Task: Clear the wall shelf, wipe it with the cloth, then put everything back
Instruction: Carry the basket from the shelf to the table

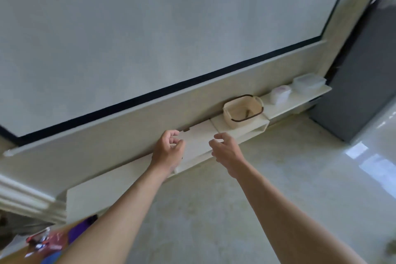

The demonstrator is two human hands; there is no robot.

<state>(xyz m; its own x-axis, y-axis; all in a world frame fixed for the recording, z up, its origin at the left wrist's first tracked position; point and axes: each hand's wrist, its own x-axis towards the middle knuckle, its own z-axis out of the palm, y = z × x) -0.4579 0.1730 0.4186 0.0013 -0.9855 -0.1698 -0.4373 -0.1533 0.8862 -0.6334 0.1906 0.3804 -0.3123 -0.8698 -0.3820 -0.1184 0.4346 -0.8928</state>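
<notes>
A long cream wall shelf (197, 146) runs diagonally under a large pale screen. My left hand (169, 150) hovers over its middle with fingers loosely curled, holding nothing. My right hand (225, 150) is beside it, fingers relaxed and spread, also empty. A cream basket with a dark rim (243, 111) stands on the shelf to the right of my hands, with a small brown item inside. Further right sit a small white container (279, 93) and a clear lidded box (308, 82). A small dark object (186, 129) lies at the back of the shelf. No cloth is in view.
The pale screen with a black border (150, 38) fills the wall above the shelf. A dark grey panel (362, 83) stands at the right end. Glossy pale floor (214, 210) lies below. Colourful packets and a purple item (64, 238) sit at the lower left.
</notes>
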